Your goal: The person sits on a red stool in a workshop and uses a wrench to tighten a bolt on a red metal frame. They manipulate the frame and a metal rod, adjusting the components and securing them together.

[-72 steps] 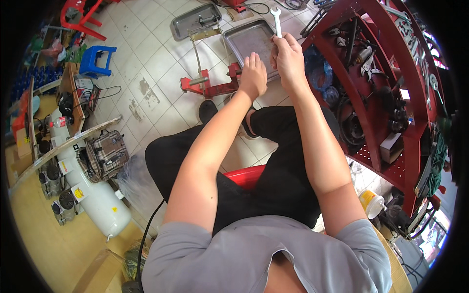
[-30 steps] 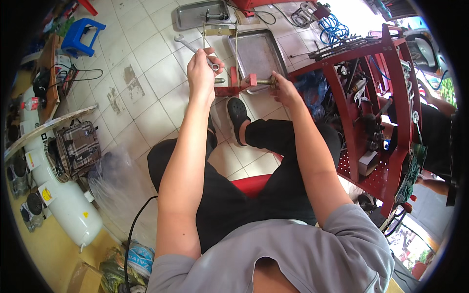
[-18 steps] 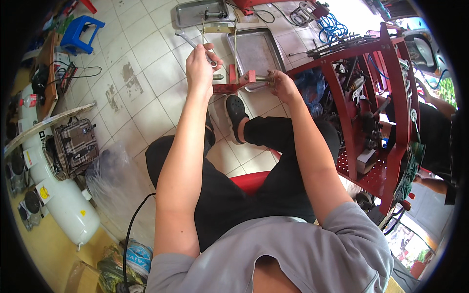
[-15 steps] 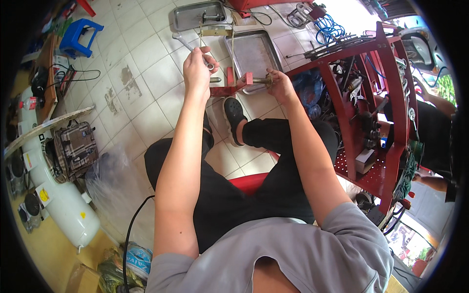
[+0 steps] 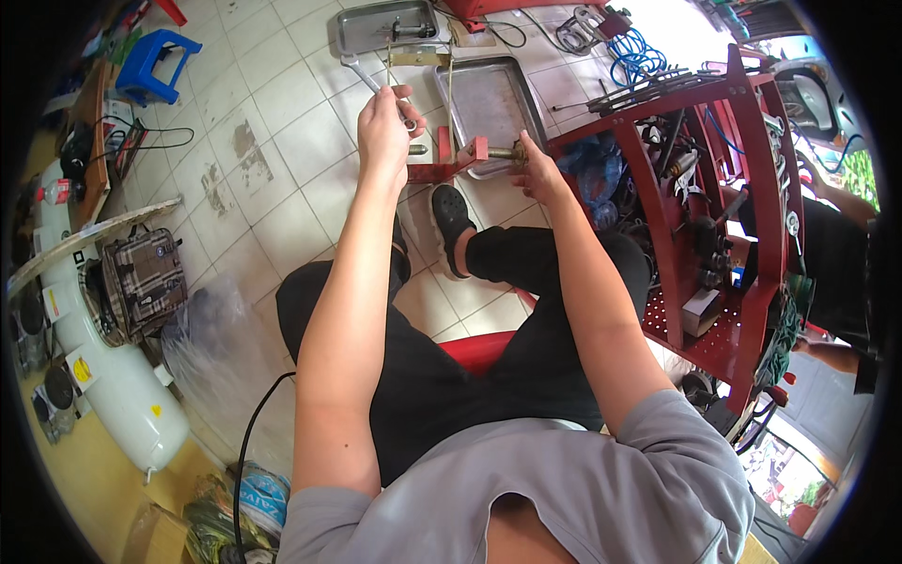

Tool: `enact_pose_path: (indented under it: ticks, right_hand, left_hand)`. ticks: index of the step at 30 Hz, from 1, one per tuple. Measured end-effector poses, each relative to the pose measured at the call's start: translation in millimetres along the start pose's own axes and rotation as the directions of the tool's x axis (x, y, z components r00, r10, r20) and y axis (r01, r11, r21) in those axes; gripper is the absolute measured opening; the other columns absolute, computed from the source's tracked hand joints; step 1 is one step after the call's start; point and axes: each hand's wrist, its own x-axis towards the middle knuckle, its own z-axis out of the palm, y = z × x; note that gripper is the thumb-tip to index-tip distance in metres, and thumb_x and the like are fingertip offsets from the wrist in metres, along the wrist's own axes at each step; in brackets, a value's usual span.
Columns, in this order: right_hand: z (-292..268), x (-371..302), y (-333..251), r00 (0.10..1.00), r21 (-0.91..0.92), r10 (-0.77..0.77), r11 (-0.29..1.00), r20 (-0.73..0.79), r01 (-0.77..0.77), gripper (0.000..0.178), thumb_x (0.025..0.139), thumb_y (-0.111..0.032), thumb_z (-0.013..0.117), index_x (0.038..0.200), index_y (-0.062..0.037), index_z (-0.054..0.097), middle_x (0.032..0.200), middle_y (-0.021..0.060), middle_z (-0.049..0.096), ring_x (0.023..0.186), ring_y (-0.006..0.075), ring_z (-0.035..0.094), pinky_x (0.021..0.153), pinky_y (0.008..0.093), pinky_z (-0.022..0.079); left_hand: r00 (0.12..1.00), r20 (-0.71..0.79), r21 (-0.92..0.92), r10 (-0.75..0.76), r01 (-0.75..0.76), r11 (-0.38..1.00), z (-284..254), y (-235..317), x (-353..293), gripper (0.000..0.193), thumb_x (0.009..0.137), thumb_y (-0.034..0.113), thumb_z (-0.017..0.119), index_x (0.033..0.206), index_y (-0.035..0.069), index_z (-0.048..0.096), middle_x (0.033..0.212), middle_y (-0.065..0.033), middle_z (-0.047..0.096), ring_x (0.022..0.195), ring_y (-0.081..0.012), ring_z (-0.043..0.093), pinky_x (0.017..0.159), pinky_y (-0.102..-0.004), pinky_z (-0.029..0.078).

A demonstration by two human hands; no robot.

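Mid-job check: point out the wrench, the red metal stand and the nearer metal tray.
Wrench (image 5: pixel 365 76): head view, on the shaft near its open end.
Red metal stand (image 5: pixel 434 173): head view, on its crossbar.
Nearer metal tray (image 5: pixel 493 103): head view, on its bare bottom.

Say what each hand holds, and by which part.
Left hand: a wrench, gripped mid-shaft. Right hand: at the right end of the brass-coloured rod on the red stand; whether it grips cannot be told.
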Motion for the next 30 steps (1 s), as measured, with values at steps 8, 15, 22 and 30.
enact_pose_path:
  ticks: [8, 15, 22, 30]
  right_hand:
    - [-3, 14, 6, 0.973, 0.184, -0.221, 0.956, -0.07, 0.23, 0.042, 0.078, -0.045, 0.05, 0.107, -0.0147, 0.057, 0.082, 0.0022, 0.055, 0.07, 0.0127, 0.052, 0.064, 0.0307, 0.032]
    - [-8, 16, 13, 0.941, 0.205, -0.332, 0.927, 0.061, 0.314, 0.051, 0.078, -0.053, 0.052, 0.11, -0.013, 0.057, 0.087, 0.001, 0.054, 0.066, 0.0127, 0.051, 0.058, 0.0294, 0.032]
    - [-6, 15, 10, 0.99, 0.005, -0.112, 0.994, -0.081, 0.112, 0.041, 0.077, -0.038, 0.053, 0.11, -0.015, 0.057, 0.088, 0.0002, 0.055, 0.071, 0.0123, 0.052, 0.062, 0.0299, 0.033]
    - [-6, 15, 15, 0.949, 0.336, -0.313, 0.896, 0.02, 0.289, 0.042, 0.08, -0.05, 0.05, 0.102, -0.0153, 0.059, 0.082, 0.0038, 0.057, 0.06, 0.0143, 0.052, 0.051, 0.0298, 0.031]
  left_hand:
    - [1.0, 0.022, 0.037, 0.004, -0.005, 0.999, -1, -3, 2, 0.031, 0.096, 0.026, 0.033, 0.094, 0.002, 0.053, 0.062, -0.0008, 0.048, 0.056, -0.0118, 0.049, 0.055, -0.0259, 0.04]
    - [0.999, 0.039, 0.038, 0.0, -0.002, 0.999, 1, -1, 1, 0.029, 0.096, 0.024, 0.035, 0.097, 0.001, 0.052, 0.063, -0.0007, 0.047, 0.058, -0.0137, 0.048, 0.058, -0.0282, 0.04]
    - [0.999, 0.044, 0.066, -0.007, 0.004, 0.998, 1, 1, 0, 0.03, 0.095, 0.026, 0.035, 0.097, 0.001, 0.053, 0.063, 0.0, 0.046, 0.058, -0.0133, 0.048, 0.058, -0.0278, 0.04]
    - [0.999, 0.053, 0.085, -0.005, 0.0, 0.996, 7, 10, -10, 0.03, 0.095, 0.026, 0.035, 0.096, 0.002, 0.053, 0.061, 0.0009, 0.046, 0.057, -0.0125, 0.048, 0.058, -0.027, 0.04]
